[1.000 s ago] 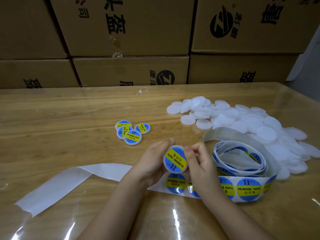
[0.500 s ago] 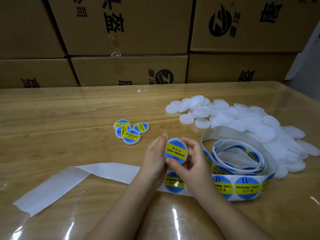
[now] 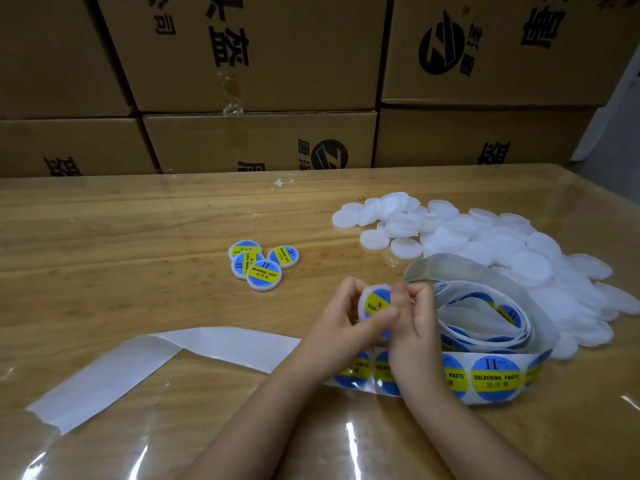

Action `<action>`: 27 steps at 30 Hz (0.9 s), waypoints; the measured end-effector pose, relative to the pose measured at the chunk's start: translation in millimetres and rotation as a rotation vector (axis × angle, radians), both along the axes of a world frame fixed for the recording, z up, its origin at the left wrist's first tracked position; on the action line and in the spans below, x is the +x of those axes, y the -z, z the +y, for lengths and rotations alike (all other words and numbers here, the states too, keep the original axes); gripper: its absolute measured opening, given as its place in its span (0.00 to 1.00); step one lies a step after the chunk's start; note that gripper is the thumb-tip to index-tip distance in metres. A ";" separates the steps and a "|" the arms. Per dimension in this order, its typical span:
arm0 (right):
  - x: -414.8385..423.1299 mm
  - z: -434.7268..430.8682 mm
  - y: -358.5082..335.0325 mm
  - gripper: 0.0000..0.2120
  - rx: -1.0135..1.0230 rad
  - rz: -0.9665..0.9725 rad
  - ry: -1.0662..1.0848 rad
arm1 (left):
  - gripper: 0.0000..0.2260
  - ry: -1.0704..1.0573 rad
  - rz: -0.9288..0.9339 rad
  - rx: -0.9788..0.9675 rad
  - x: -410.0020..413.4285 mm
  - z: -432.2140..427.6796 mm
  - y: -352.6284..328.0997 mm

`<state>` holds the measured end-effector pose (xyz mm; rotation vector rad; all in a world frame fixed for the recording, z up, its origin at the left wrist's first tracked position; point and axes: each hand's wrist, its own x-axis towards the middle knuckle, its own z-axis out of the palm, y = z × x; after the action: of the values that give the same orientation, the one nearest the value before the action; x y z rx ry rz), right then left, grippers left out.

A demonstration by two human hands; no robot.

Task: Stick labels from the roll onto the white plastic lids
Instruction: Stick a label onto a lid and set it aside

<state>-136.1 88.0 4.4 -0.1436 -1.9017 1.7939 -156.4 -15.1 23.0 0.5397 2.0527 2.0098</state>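
Both hands hold one white lid (image 3: 375, 301) with a blue and yellow label above the table. My left hand (image 3: 341, 322) grips its left side, thumb lying across the label. My right hand (image 3: 414, 318) pinches its right edge with curled fingers. Under my wrists lies the label roll (image 3: 485, 327), its strip of blue round labels (image 3: 495, 377) running along the table's near side. A heap of bare white lids (image 3: 491, 247) lies to the right. Several labelled lids (image 3: 261, 263) sit in a small cluster left of centre.
An empty white backing strip (image 3: 114, 368) trails left from under my left forearm. Stacked cardboard boxes (image 3: 259, 81) wall off the table's far edge. The wooden table (image 3: 104, 254) has a glossy clear cover.
The lid has been turned between my hands; my left thumb now lies across the label and my right fingers have curled onto its right edge. The hands moved slightly up.
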 end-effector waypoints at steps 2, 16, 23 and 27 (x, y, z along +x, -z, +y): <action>-0.6 1.0 -0.3 0.14 -0.018 -0.033 -0.013 | 0.08 -0.052 0.101 -0.057 0.6 1.9 3.8; 2.6 -5.9 4.3 0.13 -0.038 0.031 -0.343 | 0.14 -0.263 0.072 0.083 -13.9 -9.0 6.5; 1.7 -4.2 3.0 0.05 -0.053 0.014 -0.297 | 0.14 -0.187 0.102 -0.029 -19.8 -15.3 8.8; 0.3 -2.8 4.3 0.04 -0.021 0.018 -0.286 | 0.10 -0.143 0.168 -0.171 -25.0 -25.6 1.6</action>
<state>-135.7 85.2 0.1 0.1448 -1.9712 1.9911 -181.4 -40.7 21.5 0.5601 2.3995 1.8953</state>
